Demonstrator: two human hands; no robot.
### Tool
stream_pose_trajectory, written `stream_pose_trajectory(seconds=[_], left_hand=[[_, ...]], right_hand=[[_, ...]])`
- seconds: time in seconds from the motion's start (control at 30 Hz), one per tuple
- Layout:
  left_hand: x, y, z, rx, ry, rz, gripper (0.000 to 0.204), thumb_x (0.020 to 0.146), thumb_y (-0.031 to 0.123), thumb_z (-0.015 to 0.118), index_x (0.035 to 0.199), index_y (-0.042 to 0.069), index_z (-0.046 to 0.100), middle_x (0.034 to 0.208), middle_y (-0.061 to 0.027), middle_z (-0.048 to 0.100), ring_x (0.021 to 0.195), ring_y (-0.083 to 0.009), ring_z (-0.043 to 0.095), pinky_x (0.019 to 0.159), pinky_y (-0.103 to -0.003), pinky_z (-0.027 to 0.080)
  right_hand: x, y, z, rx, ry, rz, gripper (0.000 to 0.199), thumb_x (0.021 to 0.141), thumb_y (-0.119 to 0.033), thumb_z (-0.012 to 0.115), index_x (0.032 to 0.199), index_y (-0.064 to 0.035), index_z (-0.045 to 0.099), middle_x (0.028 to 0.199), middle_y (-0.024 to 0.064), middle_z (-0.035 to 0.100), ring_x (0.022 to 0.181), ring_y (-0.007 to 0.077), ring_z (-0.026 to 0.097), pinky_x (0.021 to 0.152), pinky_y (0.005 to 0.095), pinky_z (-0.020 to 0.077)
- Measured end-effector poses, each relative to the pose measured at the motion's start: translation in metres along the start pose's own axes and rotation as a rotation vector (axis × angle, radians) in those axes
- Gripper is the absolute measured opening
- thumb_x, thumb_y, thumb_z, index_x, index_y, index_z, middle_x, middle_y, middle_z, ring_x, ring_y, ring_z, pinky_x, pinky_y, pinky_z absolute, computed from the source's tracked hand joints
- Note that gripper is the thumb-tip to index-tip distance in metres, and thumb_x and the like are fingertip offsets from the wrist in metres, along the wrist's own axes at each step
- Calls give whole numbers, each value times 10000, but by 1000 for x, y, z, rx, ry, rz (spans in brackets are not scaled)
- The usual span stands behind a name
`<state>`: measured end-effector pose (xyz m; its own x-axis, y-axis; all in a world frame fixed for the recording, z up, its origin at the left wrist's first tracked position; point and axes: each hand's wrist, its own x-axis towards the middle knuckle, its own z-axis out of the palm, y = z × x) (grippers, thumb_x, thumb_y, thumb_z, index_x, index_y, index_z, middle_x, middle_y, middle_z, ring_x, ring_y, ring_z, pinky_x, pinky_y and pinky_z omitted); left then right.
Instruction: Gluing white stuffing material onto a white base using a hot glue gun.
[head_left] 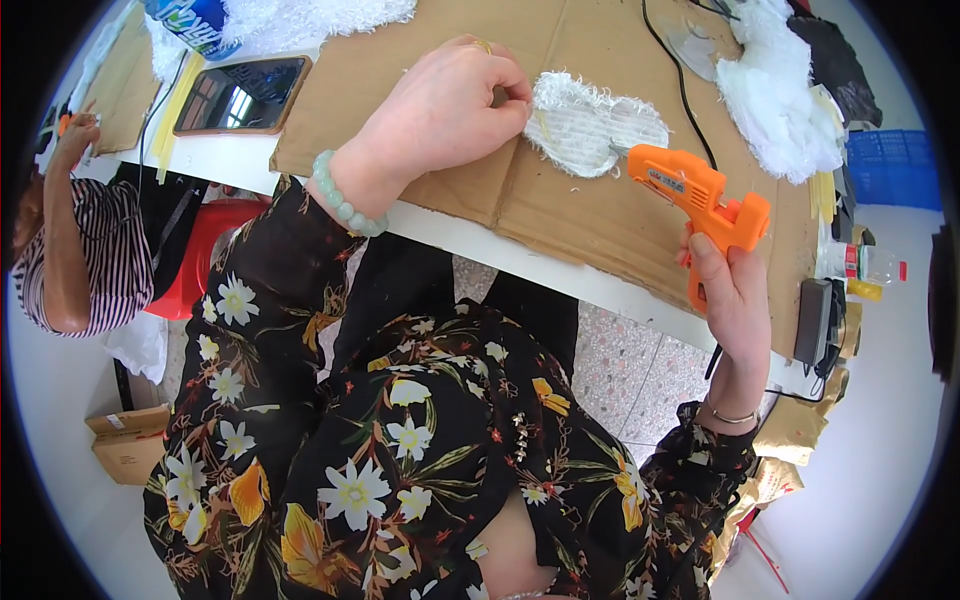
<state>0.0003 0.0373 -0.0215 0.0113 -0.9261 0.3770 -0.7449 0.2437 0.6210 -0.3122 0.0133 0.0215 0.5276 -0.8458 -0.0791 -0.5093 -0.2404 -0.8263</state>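
Looking down through the head view: the left hand rests on a sheet of brown cardboard that covers the white table, fingers curled in tight, thumb and fingertips pinched on the left edge of a white fuzzy fabric piece. The piece lies flat on the cardboard, its ribbed underside up and a fringe of pile around its rim. A pale green bead bracelet sits on that wrist.

The right hand is closed around the grip of an orange glue gun — held upright just past the near table edge, index finger laid along the front of the handle. The nozzle points left, its tip just beside the right end of the fuzzy piece; whether it touches cannot be told. A black cord runs across the cardboard behind the gun.

Farther back — a heap of white fluffy material at right, a tablet in a brown case at left. A small bottle lies near the right table edge. Another person in a striped shirt works at far left.
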Motion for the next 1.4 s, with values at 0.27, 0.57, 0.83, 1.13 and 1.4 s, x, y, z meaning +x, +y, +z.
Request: stream_pose_trajectory(seconds=[0.27,0.57,0.83,1.13,1.4], left_hand=[[-1,4,-5,30,-56,-14,105,808,100,642,806,0,674,935,-90,691,917,-273,604,810,-365,487],[-1,8,-5,8,-70,-48,90,806,76,645,798,-11,667,936,-81,693,916,-265,603,788,-358,487],[-2,6,-5,11,-61,-10,59,802,56,649,800,-1,664,929,-75,690,899,-259,601,770,-349,485],[-1,4,-5,-25,-68,23,39,802,43,640,808,6,652,931,-59,687,876,-226,592,751,-329,471],[0,5,-3,-12,-74,33,45,805,49,643,804,4,650,935,-51,686,846,-213,585,704,-320,468]], right_hand=[[3,1,4,9,45,0,302,969,-209,546,1165,20,532,837,40,570,744,124,537,693,285,453],[-2,-3,0,100,54,-24,258,958,-223,553,1077,6,564,814,18,556,712,97,495,636,258,417],[-4,-4,-3,124,-65,16,214,934,-190,580,1025,3,567,769,-2,519,646,81,455,587,256,389],[-7,3,-1,124,-71,6,199,904,-167,622,989,7,581,702,19,525,600,119,463,562,279,384],[-4,2,-3,56,-165,12,200,897,-179,630,961,5,585,717,79,536,619,199,497,581,321,390]])
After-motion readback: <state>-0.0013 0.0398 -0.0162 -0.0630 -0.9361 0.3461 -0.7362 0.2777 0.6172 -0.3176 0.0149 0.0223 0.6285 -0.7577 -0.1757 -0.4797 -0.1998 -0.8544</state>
